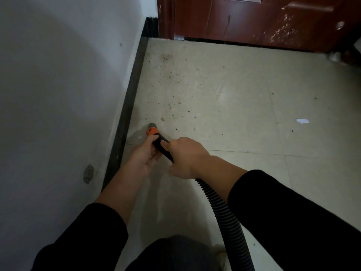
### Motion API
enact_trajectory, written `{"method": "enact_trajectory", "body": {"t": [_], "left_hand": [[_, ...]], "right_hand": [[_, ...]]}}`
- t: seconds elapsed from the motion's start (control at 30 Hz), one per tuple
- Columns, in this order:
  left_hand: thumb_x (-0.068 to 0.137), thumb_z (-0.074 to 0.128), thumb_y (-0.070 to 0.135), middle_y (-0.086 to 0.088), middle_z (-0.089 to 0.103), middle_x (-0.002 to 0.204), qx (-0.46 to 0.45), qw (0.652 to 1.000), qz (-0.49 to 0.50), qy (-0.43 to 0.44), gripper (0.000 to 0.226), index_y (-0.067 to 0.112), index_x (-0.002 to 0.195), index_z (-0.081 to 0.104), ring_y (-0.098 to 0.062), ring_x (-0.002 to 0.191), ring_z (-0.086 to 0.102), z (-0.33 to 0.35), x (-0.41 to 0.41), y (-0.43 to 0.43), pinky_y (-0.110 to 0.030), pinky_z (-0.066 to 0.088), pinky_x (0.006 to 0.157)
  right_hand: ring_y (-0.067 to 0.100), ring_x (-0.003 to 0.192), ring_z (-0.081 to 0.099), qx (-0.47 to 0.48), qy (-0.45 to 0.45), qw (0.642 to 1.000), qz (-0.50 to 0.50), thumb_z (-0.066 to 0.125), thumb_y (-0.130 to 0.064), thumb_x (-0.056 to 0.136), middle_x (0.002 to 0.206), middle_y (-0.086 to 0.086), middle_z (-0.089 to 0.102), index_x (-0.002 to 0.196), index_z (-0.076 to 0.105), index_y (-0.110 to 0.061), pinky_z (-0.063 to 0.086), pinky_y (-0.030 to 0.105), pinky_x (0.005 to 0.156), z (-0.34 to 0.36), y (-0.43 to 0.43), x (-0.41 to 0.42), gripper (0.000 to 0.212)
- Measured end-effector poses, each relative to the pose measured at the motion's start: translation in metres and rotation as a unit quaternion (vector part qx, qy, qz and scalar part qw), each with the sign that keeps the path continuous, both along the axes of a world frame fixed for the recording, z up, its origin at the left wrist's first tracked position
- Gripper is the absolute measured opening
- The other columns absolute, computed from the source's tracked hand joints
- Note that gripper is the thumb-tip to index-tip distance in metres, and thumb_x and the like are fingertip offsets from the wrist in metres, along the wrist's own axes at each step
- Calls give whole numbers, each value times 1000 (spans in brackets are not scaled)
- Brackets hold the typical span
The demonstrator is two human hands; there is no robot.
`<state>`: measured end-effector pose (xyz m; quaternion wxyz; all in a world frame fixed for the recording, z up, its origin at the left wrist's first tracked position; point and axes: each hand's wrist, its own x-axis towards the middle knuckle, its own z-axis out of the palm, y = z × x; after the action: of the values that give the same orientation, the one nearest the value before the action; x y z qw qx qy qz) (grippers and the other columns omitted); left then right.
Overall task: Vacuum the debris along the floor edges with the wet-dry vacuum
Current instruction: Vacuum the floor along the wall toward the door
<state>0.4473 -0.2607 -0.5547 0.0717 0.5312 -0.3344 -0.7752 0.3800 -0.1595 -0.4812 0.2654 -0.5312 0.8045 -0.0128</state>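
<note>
The vacuum nozzle (153, 129), grey at the tip with an orange collar, touches the pale tiled floor close to the dark baseboard (132, 90). My left hand (145, 155) grips the black wand just behind the collar. My right hand (185, 156) holds the wand further back, where the ribbed black hose (222, 210) starts and runs down toward the bottom of the view. Brown debris (170, 75) lies scattered on the floor ahead of the nozzle, with a larger crumb (162, 119) just beyond the tip.
A white wall (64, 85) stands at the left, with a small grey plate (88, 174) low on it. A reddish-brown door (259, 18) closes the far end. A white scrap (302, 121) lies on the tiles (254, 90) to the right.
</note>
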Motion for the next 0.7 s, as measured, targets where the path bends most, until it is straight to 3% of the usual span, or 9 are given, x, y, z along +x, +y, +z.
{"method": "enact_trajectory", "body": {"t": [0.07, 0.1, 0.23, 0.33, 0.53, 0.7], "left_hand": [[99, 54, 21, -2, 66, 71, 7, 1000, -7, 6, 27, 3, 118, 59, -7, 64, 62, -3, -2, 3, -17, 54, 61], [99, 55, 22, -2, 66, 71, 7, 1000, -13, 7, 28, 2, 118, 60, -7, 64, 63, -3, -4, 4, -17, 54, 60], [98, 56, 26, -9, 68, 100, 17, 999, -35, 16, 31, 4, 119, 60, -11, 80, 66, -9, -11, 12, -18, 55, 54], [96, 58, 24, -13, 67, 113, 20, 999, -44, 12, 29, 4, 117, 61, -16, 89, 66, -14, -17, 21, -22, 54, 61], [94, 62, 23, -11, 68, 101, 19, 998, -64, 4, 29, 3, 114, 64, -16, 81, 65, -16, -28, 41, -20, 54, 52], [93, 63, 22, -12, 70, 96, 22, 997, -80, 7, 25, 2, 108, 65, -18, 81, 67, -15, -37, 57, -23, 54, 59]], "right_hand": [[22, 72, 40, 3, -1, 1000, -4, 60, -23, 82, 68, -2, 31, 108, 48, -13, 23, 26, 46, 1, 5, -1, 30], [22, 72, 40, 5, 2, 1000, -6, 60, -24, 82, 68, -2, 31, 111, 48, -12, 23, 26, 46, 2, 7, -1, 33], [21, 73, 39, 17, 14, 1000, -21, 59, -22, 81, 70, -1, 30, 118, 48, -12, 24, 27, 47, 2, 18, -3, 39], [22, 75, 40, 24, 18, 999, -32, 59, -23, 81, 78, 1, 36, 117, 47, -12, 31, 30, 57, 3, 30, -6, 40], [20, 69, 37, 40, 26, 997, -55, 60, -23, 80, 70, -1, 31, 114, 46, -13, 23, 26, 47, 5, 51, -10, 38], [17, 63, 38, 45, 30, 995, -78, 59, -20, 79, 68, -2, 35, 111, 48, -13, 27, 26, 47, 6, 68, -14, 35]]}}
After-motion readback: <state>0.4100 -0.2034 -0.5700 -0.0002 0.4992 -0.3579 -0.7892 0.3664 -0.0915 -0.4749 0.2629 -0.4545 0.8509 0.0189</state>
